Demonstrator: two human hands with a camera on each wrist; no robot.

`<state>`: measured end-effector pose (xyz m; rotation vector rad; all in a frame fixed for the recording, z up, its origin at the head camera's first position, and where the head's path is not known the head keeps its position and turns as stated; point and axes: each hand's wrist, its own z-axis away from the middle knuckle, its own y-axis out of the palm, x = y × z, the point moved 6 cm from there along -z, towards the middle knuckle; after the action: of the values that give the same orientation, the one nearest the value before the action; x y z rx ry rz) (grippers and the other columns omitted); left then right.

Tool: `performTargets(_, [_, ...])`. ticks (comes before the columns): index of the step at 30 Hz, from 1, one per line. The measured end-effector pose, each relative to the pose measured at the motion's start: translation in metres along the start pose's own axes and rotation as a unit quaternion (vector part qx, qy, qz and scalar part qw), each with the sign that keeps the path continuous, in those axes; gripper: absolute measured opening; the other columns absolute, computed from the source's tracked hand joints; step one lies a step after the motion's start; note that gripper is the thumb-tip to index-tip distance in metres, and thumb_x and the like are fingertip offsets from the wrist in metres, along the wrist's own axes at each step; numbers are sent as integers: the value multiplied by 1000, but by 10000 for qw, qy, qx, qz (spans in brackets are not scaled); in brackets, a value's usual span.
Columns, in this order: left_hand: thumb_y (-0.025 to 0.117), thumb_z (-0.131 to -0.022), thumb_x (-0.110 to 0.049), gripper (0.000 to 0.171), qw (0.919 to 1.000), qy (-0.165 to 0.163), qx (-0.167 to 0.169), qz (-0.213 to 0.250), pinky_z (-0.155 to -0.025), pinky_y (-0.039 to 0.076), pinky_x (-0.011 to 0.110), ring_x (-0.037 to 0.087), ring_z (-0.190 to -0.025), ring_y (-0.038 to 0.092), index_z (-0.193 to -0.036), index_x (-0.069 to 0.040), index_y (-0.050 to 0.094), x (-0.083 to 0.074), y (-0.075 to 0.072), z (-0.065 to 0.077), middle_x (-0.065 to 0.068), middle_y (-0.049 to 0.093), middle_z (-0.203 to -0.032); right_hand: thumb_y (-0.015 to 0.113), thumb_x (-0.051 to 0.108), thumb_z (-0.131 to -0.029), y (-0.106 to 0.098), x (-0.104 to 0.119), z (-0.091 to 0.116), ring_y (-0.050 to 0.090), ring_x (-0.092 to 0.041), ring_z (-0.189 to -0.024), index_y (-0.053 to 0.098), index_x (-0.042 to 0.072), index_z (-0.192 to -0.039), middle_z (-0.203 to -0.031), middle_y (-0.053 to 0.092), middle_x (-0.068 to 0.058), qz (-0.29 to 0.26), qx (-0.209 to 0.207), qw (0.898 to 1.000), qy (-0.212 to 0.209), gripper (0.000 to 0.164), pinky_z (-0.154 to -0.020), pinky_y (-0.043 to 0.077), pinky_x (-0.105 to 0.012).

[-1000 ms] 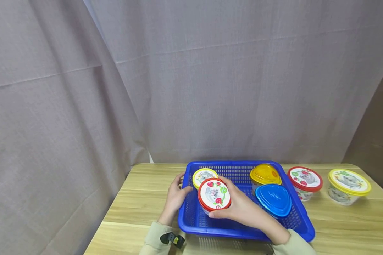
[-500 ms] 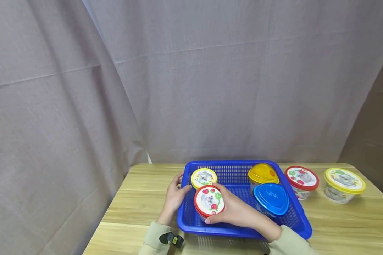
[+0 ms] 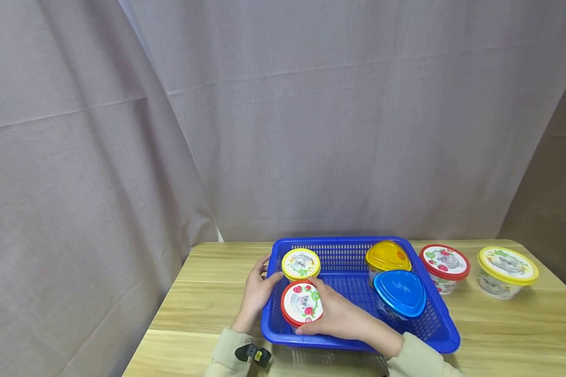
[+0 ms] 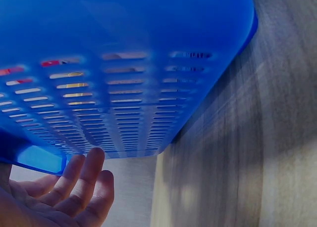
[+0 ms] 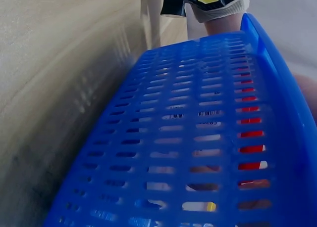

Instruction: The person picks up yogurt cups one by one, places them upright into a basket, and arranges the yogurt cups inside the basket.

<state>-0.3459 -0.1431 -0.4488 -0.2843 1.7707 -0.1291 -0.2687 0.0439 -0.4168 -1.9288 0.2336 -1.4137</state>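
Note:
In the head view my right hand [image 3: 341, 314] grips a round tub with a red, strawberry-printed lid [image 3: 300, 302], thumb at its near side and fingers at its far side. The tub sits upright in the front left corner of a blue plastic basket [image 3: 358, 344]. Just behind it stands a tub with a yellow lid [image 3: 301, 263]. My left hand [image 3: 256, 293] holds the basket's left rim, thumb over the top. In the left wrist view its fingers [image 4: 91, 180] lie outside, under the rim. The right wrist view shows red through the basket's slots [image 5: 252, 134], the right fingers being hidden.
Inside the basket's right part stand a yellow-lidded container [image 3: 388, 255] and a blue-lidded container [image 3: 400, 294]. Right of the basket, a red-lidded tub [image 3: 445, 267] and a larger yellow-lidded tub [image 3: 507, 271] stand on the wooden table [image 3: 514, 335]. A grey curtain [image 3: 339, 131] hangs behind.
My right hand has moved the red-lidded tub left, toward me and down into the basket's front left corner, uncovering the yellow-lidded tub behind. The left hand stays on the rim.

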Motion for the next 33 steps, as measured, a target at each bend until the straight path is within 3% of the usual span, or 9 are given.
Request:
performTargets(10, [74, -83, -11, 62, 9999, 108, 19, 35, -65, 56, 32, 18, -76, 61, -141, 2, 53, -2, 1, 0, 22, 66, -108, 94, 40, -64, 3, 4, 1, 59, -33, -106, 37, -6, -145, -113, 60, -17, 261, -99, 9996, -82, 109, -89, 49, -58])
performTargets(17, [73, -84, -12, 61, 10000, 31, -28, -61, -67, 55, 30, 20, -80, 61, -141, 0, 54, -1, 0, 1, 20, 66, -108, 94, 40, -64, 8, 2, 1, 61, -34, -103, 37, -5, -145, -111, 60, -19, 355, -87, 9991, 201, 108, -87, 50, -60])
performTargets(33, [73, -84, -12, 61, 9999, 30, -13, -151, -72, 55, 33, 24, -88, 62, -141, 0, 55, -1, -2, 1, 20, 66, -110, 93, 40, -64, 12, 7, 0, 60, -40, -107, 34, -5, -149, -120, 57, -28, 386, -136, 9982, 449, 114, -89, 49, -63])
